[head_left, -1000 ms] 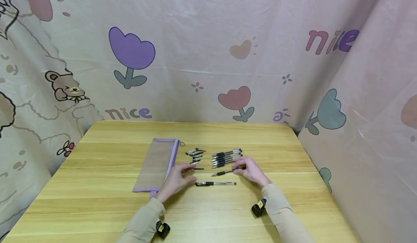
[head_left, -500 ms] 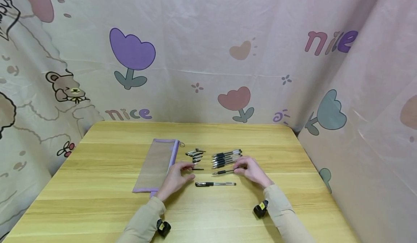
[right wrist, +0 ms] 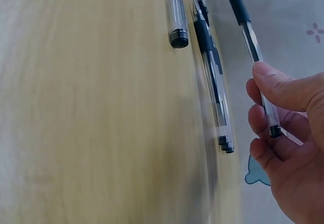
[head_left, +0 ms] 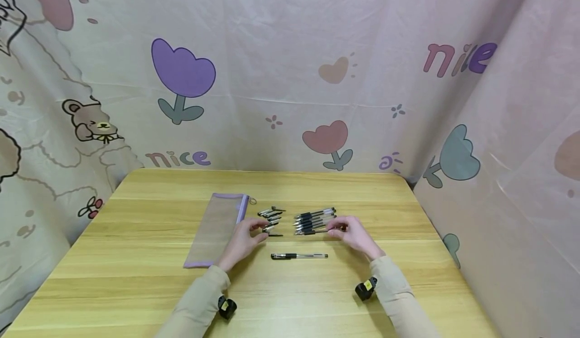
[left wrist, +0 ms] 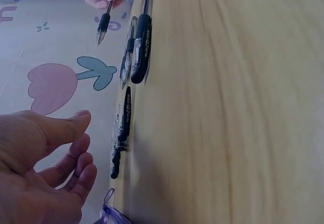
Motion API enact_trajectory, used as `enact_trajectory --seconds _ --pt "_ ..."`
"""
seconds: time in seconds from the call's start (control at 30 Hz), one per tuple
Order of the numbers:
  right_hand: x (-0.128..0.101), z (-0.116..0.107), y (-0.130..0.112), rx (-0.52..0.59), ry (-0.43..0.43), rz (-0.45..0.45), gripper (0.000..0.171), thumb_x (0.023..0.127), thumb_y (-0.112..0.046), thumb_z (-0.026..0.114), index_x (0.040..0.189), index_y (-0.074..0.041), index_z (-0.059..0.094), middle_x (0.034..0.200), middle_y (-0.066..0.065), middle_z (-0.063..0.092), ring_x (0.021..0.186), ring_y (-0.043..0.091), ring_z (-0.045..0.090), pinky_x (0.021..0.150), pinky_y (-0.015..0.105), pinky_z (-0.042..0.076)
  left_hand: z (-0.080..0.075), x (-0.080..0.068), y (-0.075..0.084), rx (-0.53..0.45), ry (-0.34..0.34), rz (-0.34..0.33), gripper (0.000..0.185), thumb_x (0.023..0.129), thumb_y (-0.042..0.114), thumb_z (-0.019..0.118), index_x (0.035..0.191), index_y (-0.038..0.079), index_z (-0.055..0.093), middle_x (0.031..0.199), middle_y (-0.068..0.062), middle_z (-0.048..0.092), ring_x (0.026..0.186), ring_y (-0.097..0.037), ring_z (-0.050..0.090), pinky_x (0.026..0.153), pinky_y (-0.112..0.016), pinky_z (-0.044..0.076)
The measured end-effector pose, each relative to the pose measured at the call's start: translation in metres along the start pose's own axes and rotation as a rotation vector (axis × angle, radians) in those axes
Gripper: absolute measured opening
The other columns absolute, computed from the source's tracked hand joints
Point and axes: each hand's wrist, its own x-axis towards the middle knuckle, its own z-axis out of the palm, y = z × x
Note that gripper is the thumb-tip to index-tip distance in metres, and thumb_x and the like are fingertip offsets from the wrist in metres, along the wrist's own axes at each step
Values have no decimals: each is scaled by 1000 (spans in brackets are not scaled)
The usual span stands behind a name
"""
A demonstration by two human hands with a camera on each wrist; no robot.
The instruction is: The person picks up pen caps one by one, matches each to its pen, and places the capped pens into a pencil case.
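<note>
My right hand (head_left: 355, 234) pinches an uncapped gel pen (right wrist: 251, 41) between thumb and fingers, near its rear end. It is raised, tip pointing left, and in the head view it overlaps the near end of the row of uncapped pens (head_left: 312, 216). My left hand (head_left: 242, 242) hovers beside a cluster of black pen caps (head_left: 273, 218), thumb and fingertips apart with nothing between them, as the left wrist view shows. One capped gel pen (head_left: 290, 256) lies crosswise on the table in front of both hands.
A mesh zip pouch (head_left: 210, 232) with purple edging lies flat to the left, partly under my left forearm. The wooden table (head_left: 294, 297) meets a printed curtain (head_left: 254, 76) at the back and sides. Black wrist cameras (head_left: 226, 308) sit at both cuffs.
My right hand has brought the pen away from me, up to the row of pens. My left hand has drawn slightly left and farther forward, away from the nearest cap.
</note>
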Motion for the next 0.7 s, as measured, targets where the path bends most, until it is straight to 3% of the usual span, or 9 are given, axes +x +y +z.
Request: enact_trajectory --seconds 0.1,0.2,0.47,0.7 --pt "0 -1 0 19 -3 2 16 86 -4 74 102 -2 74 105 14 75 92 19 66 81 26 56 1 1 -1 12 -6 2 31 83 -5 75 113 -2 71 113 -18 73 106 -35 66 97 -52 55" --pt "0 -2 0 31 -10 -9 16 86 -3 74 102 0 74 104 15 75 88 13 64 76 18 53 3 3 -3 34 -15 3 28 84 -5 74 111 0 72 112 -16 72 105 -33 65 97 -51 54" --pt "-2 -3 2 51 7 -4 14 86 -4 75 100 -2 75 102 15 75 84 9 61 73 18 52 9 10 -4 111 -12 7 23 86 0 74 109 4 74 108 -11 72 101 -29 64 93 -46 52" --pt "-3 -4 3 62 12 8 14 86 -3 75 100 -2 75 101 14 75 87 12 63 76 19 53 10 12 -5 116 -16 -18 23 86 1 75 109 5 74 106 -11 70 100 -29 64 91 -46 53"
